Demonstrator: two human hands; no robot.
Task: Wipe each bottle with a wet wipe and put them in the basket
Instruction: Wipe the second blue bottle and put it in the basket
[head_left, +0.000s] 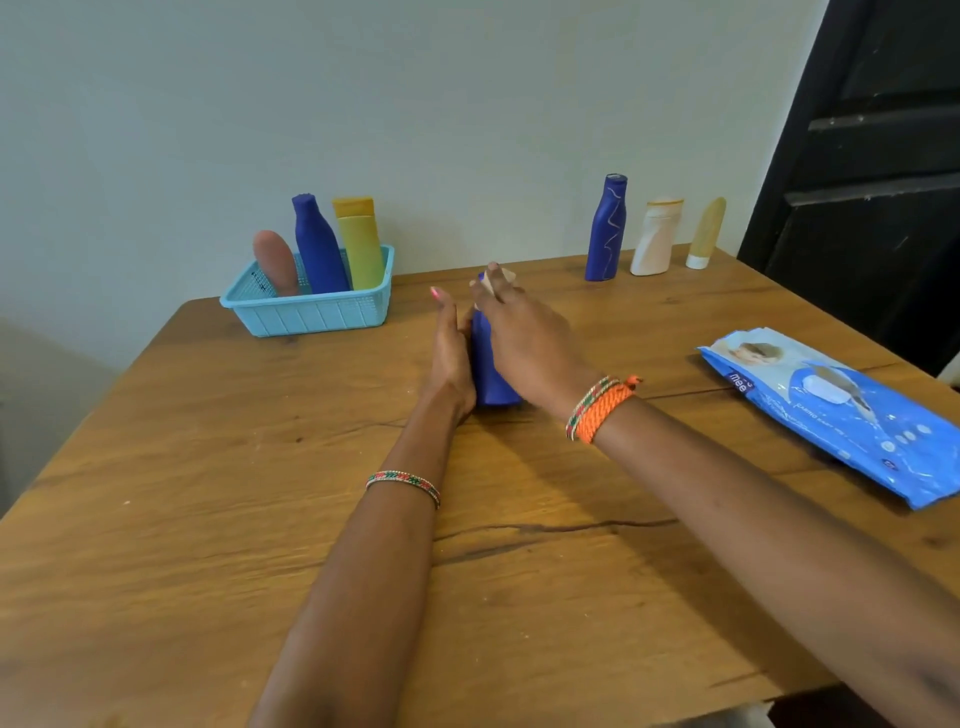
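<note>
A light blue basket at the table's far left holds three bottles. At centre, the left hand steadies a blue bottle, mostly hidden; the right hand pinches a pale wipe at its top. Three bottles stand far right; a wipes pack is cut off by the frame edge.

Blue bottle mostly hidden behind both hands, wipes pack cut by right edge (label unreadable)
</note>
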